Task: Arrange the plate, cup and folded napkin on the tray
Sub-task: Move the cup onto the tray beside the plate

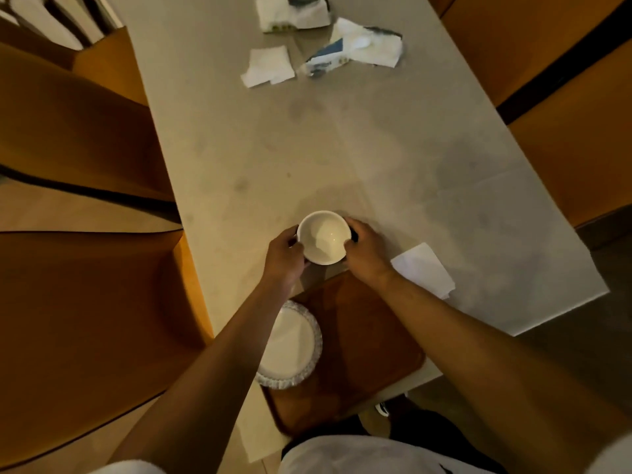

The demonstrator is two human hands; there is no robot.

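Observation:
A white cup [323, 237] sits just beyond the far edge of the brown wooden tray [362, 350]. My left hand [285, 258] grips its left side and my right hand [366, 251] grips its right side. A white plate with a ribbed rim [290, 345] lies on the tray's left part, partly hidden by my left forearm. A folded white napkin [424, 268] lies flat on the table to the right of my right hand, off the tray.
The long grey table [342, 148] carries opened tissue packs [355, 49] and loose tissues [268, 66] at its far end. Orange-brown chairs [78, 131] stand along both sides. The tray overhangs the table's near edge.

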